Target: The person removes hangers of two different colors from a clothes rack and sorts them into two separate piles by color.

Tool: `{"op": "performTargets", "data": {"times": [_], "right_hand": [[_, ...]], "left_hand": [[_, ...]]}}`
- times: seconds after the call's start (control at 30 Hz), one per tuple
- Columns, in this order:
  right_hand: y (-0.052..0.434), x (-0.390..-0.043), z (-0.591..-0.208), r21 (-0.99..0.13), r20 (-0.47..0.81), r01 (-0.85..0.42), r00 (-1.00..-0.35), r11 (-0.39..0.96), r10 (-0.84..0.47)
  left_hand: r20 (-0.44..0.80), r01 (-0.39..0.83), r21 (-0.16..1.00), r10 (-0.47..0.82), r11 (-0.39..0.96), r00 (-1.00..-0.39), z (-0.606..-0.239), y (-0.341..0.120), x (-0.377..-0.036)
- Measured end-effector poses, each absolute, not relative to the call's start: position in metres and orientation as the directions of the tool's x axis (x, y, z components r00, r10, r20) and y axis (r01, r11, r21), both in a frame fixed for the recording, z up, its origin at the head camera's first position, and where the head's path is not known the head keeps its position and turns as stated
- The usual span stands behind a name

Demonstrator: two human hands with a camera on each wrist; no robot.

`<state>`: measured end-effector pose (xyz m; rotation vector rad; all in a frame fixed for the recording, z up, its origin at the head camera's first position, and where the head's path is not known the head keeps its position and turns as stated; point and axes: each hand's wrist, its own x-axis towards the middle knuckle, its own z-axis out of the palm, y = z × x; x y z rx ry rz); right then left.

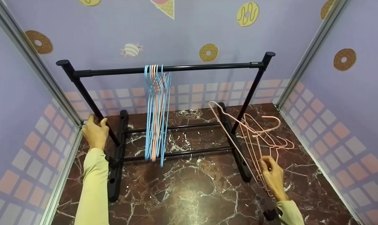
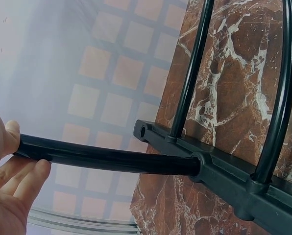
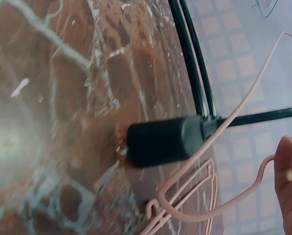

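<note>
My left hand (image 1: 95,132) holds the left upright post (image 1: 89,101) of a black clothes rack, thumb on one side and fingers on the other. In the left wrist view the fingertips touch that post (image 2: 107,159) above its socket. A pink clothes hanger (image 1: 279,123) is pinched in my right hand (image 1: 274,175), tilted beside the rack's right post (image 1: 250,93). The same hanger (image 3: 244,101) crosses the right wrist view. More pink hangers (image 1: 289,145) lie behind it on the floor. Blue hangers (image 1: 147,125) and pink ones hang together on the top bar (image 1: 204,67).
The rack's black feet (image 1: 117,175) stand on a dark red marble-patterned surface (image 1: 189,187), joined by two low crossbars (image 1: 201,152). Purple panels with sweets and tile patterns (image 1: 182,34) enclose the back and both sides.
</note>
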<state>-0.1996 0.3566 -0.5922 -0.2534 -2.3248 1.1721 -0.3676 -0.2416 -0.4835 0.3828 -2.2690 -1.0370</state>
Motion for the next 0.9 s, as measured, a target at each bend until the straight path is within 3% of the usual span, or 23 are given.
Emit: {"op": "performTargets", "data": {"times": [0.5, 0.9], "right_hand": [[0.385, -0.185, -0.61, -0.815, 0.355, -0.018, -0.806, 0.579, 0.474], [0.398, -0.177, -0.621, -0.882, 0.307, 0.002, -0.756, 0.471, 0.578]], "left_hand": [[0.414, -0.013, 0.757, -0.495, 0.653, -0.764, -0.485, -0.244, -0.367], [0.377, -0.012, 0.786, -0.496, 0.618, -0.782, -0.486, -0.24, -0.367]]}}
